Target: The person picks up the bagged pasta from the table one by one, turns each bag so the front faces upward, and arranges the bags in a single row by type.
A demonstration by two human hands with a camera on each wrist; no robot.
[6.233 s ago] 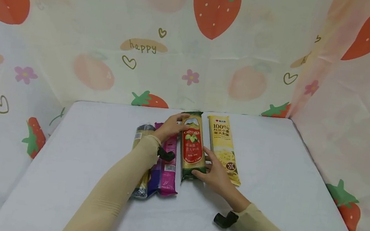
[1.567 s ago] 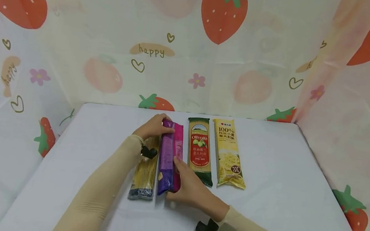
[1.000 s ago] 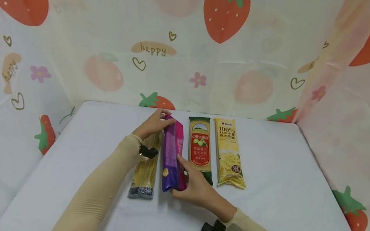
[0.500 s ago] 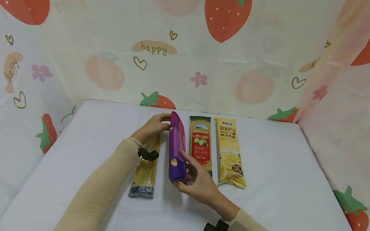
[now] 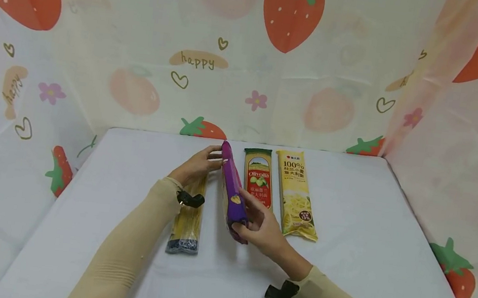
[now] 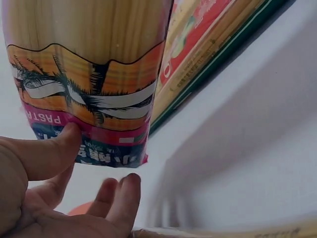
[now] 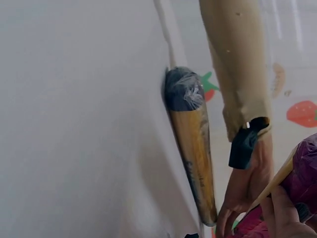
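Observation:
A purple and magenta pasta pack (image 5: 230, 180) is held up off the white table, turned on its narrow side. Its clear front, with spaghetti and a "PASTA" band, faces the left wrist camera. My left hand (image 5: 196, 166) pinches the far end; in the left wrist view the thumb (image 6: 69, 144) lies on the front, while other fingers stay spread below. The right hand (image 5: 266, 232) grips the near end between thumb and fingers. Under the left forearm lies a clear pasta pack (image 5: 186, 232) with dark ends, partly hidden.
Right of the held pack lie a green and red Olivoilà pasta pack (image 5: 258, 176), its near end covered by the right hand, and a yellow pasta pack (image 5: 294, 190). A strawberry-print curtain (image 5: 282, 85) stands behind the table (image 5: 359, 223) and along both sides.
Earlier both hands were on the Olivoilà pack. Since then they have taken the purple pack, lifted it, moved it slightly right and rolled it onto its side. The other packs stay in place.

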